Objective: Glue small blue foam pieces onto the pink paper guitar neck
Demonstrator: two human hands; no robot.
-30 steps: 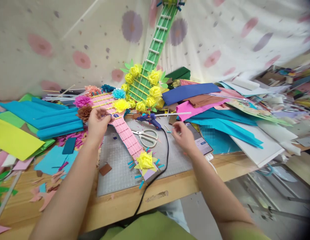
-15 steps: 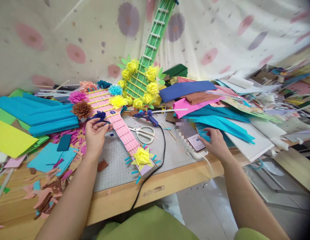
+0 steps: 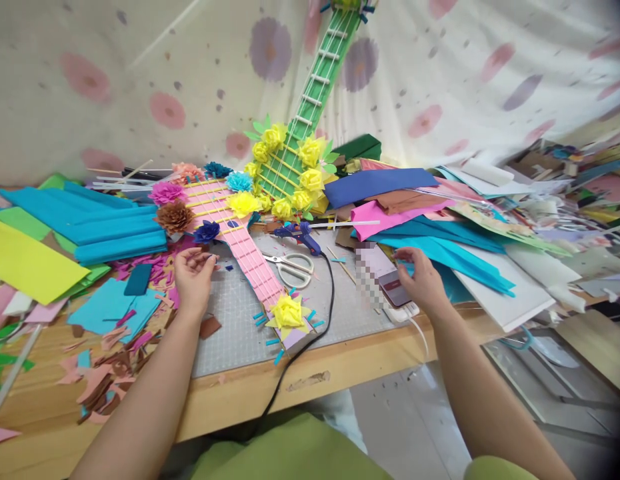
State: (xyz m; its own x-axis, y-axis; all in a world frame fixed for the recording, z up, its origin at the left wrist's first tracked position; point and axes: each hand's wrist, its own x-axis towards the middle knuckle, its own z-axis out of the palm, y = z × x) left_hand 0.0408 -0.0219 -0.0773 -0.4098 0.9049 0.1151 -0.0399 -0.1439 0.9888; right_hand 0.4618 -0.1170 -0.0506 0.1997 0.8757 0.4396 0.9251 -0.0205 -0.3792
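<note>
My left hand (image 3: 195, 279) hovers over the cutting mat, left of a pink paper guitar (image 3: 250, 257). Its fingers are curled with thumb and forefinger close together; a small dark speck shows at the tips, too small to name. Just above it, a dark blue paper flower (image 3: 207, 231) sits on the guitar's body among pink, brown, teal and yellow flowers. At the right, my right hand (image 3: 417, 277) is beside a phone (image 3: 394, 288), thumb near its screen and fingers loosely bent, holding nothing. The phone lies by a white power strip (image 3: 404, 313), partly blurred out.
White-handled scissors (image 3: 295, 270) and a blue glue gun (image 3: 301, 235) lie on the grey cutting mat (image 3: 230, 347). The gun's black cord crosses the table edge. Behind leans a green paper guitar (image 3: 295, 150). Blue crepe paper (image 3: 115, 230) and scraps lie left; folded coloured papers (image 3: 385, 187) pile right.
My left hand has drawn back from the dark blue flower, which now shows in full. My right hand stays by the phone, whose screen has turned darker. The view has shifted slightly.
</note>
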